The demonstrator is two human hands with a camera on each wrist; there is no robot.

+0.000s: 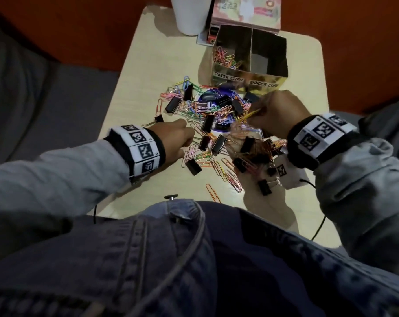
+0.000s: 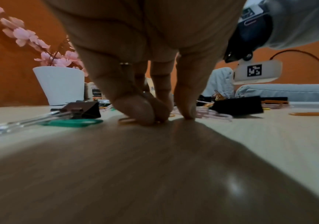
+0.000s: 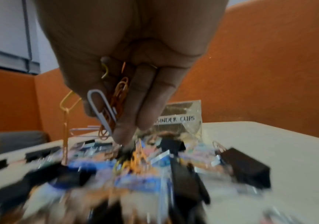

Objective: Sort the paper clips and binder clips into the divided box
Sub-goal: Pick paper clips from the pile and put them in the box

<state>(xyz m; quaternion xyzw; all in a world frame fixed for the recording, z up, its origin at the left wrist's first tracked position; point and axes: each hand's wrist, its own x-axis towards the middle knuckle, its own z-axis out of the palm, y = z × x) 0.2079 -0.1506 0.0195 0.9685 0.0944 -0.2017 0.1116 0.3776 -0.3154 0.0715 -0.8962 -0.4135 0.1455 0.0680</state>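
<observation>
A bunch of paper clips (image 3: 114, 97) is being gripped by the right hand (image 1: 278, 113) above the pile (image 1: 216, 124). An orange clip (image 2: 126, 120) is being pinched on the desk (image 2: 154, 166) by the left hand (image 1: 173, 136). The box (image 1: 248, 81) is being left behind the pile.

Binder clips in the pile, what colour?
Black binder clips; clearest in the head view.
</observation>
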